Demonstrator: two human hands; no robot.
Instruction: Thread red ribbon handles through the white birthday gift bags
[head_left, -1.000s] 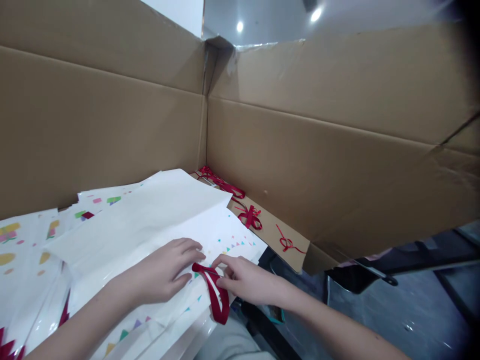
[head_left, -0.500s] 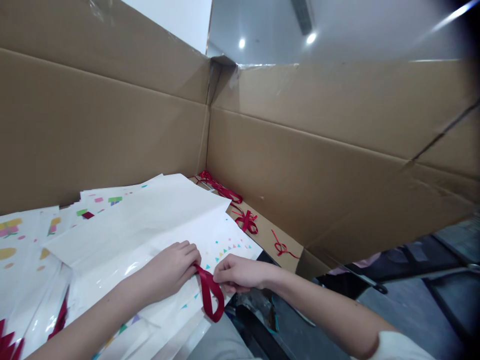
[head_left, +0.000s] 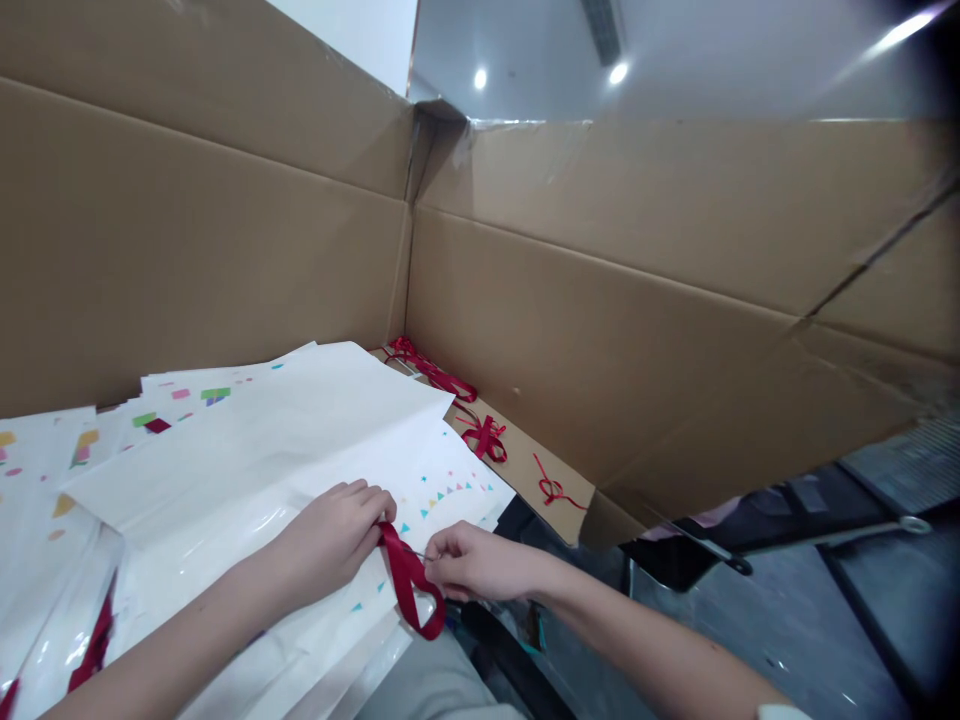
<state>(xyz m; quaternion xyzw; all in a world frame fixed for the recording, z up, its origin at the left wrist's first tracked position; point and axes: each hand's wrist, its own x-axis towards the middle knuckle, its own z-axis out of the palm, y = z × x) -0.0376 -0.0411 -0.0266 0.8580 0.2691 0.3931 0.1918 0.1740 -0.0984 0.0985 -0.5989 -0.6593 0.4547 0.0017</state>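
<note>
As left hand (head_left: 326, 540) and right hand (head_left: 476, 562) hold ribbon (head_left: 409, 572), white bags (head_left: 247, 470) below

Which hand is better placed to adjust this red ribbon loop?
Probably the right hand: its fingers pinch beside the loop, while the left hand lies on the white bag.

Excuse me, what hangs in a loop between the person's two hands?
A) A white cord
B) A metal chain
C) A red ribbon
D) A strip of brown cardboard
C: the red ribbon droops in a loop between the left hand and the right hand, over the white printed sheets.
</note>
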